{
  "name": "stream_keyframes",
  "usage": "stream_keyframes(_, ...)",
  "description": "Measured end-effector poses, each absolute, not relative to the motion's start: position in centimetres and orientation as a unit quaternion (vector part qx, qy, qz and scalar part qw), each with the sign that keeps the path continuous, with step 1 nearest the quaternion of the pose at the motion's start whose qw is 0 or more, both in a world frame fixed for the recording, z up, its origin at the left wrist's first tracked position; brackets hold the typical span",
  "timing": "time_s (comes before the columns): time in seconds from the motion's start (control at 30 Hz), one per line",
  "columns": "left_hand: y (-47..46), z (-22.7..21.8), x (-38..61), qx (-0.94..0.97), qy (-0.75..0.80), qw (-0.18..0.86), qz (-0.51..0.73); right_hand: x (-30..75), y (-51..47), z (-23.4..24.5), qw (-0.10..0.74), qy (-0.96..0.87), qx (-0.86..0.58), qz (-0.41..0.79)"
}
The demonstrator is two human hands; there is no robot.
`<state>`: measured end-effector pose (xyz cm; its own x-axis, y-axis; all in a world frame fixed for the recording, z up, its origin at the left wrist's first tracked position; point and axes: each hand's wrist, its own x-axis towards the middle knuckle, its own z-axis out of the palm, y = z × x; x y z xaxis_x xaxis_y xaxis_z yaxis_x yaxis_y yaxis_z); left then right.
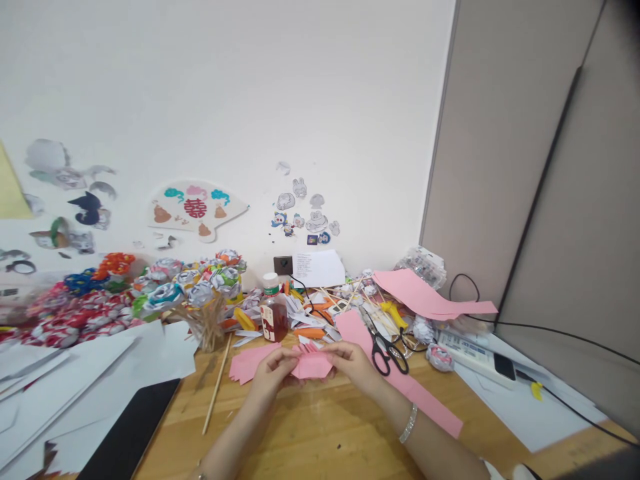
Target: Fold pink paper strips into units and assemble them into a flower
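Note:
Between my two hands is a piece of pink paper (311, 367), with folds or cut strips along its upper edge. My left hand (277, 368) pinches its left end, thumb on top. At the right end, the fingers of my right hand (353, 363) close on the same piece. More pink paper pieces (253, 361) lie on the table just beyond my left hand. A long pink paper strip (425, 400) runs under my right forearm. Black-handled scissors (387, 353) rest on it, to the right of my right hand.
A jar (273, 317) with a white lid stands behind my hands. Paper flowers on sticks fill a holder (209, 333) at left. White sheets (95, 380) and a black flat object (133, 430) lie left. A wooden stick (217, 383) and a power strip (475, 357) are on the table (300, 440).

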<state>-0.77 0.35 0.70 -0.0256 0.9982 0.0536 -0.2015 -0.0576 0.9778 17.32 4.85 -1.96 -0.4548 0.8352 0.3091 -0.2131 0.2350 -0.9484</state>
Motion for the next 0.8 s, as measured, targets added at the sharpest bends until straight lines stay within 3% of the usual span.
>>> stream_keyframes(0.4,1.4,-0.5,-1.0,0.490,0.474,0.543,0.490,17.8,4.1,-1.2,0.444,-0.731,-0.279,0.437)
stream_keyframes(0.8,0.3,-0.3,0.2,0.602,0.493,0.411,0.474,16.8,4.5,-2.5,0.394,-0.760,-0.343,0.387)
